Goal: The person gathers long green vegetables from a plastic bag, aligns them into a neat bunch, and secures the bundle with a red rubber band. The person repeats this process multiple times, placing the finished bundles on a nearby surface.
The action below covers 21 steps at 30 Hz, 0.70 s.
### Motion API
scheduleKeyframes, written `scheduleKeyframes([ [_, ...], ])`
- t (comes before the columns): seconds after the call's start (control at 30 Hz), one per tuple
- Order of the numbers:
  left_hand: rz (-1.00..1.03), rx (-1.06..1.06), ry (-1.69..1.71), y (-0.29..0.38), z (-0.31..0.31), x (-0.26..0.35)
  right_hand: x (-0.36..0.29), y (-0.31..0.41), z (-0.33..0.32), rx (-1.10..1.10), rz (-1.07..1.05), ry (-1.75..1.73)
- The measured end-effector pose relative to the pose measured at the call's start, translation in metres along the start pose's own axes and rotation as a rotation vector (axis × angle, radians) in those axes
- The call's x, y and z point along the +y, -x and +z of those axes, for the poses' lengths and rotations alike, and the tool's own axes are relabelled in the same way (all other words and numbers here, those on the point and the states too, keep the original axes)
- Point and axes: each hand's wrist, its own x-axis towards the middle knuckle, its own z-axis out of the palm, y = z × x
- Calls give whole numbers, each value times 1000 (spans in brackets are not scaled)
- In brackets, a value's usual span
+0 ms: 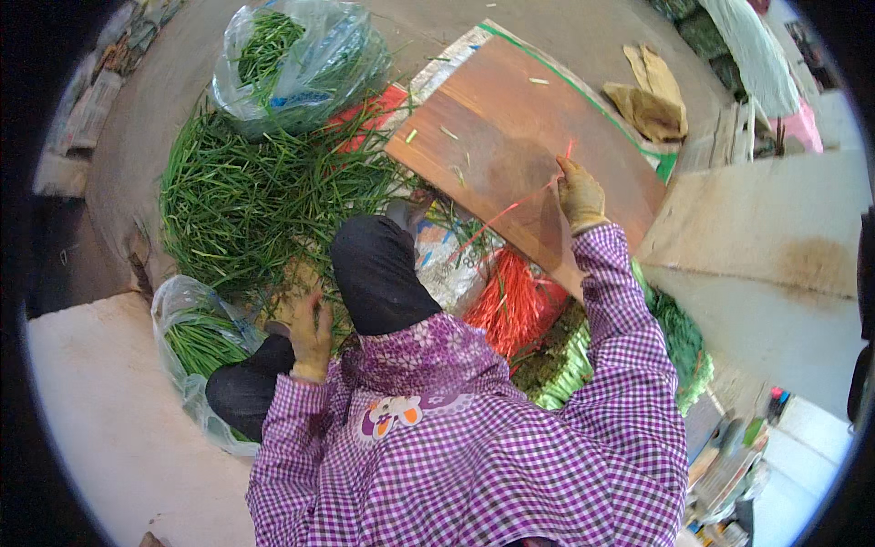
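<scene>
My right hand, in a tan glove, pinches a thin strand of red plastic string over the wooden board. The strand slants down towards a loose bundle of red plastic strips beside my knee. My left hand, gloved too and slightly blurred, is raised by my other knee with nothing visible in it. Past it spreads a large heap of long green leaves, perhaps garlic chives. A clear plastic bag of similar green stalks lies to its left.
Another clear bag full of greens stands beyond the heap. Leafy bundles with pale stalks lie right of the red strips. A brown sack rests on the floor past the board, which bears several cut stem pieces.
</scene>
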Motion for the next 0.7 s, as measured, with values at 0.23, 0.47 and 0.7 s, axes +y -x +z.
scheduleKeyframes([
  [0.23,-439,-602,-15,95,6,-25,23,-91,20,-168,93,177],
  [0.47,-280,-552,47,89,-53,-14,-78,-102,-15,-331,-8,288],
  [0.7,-436,-35,307,88,-195,-18,-358,-56,-13,-755,-606,-391],
])
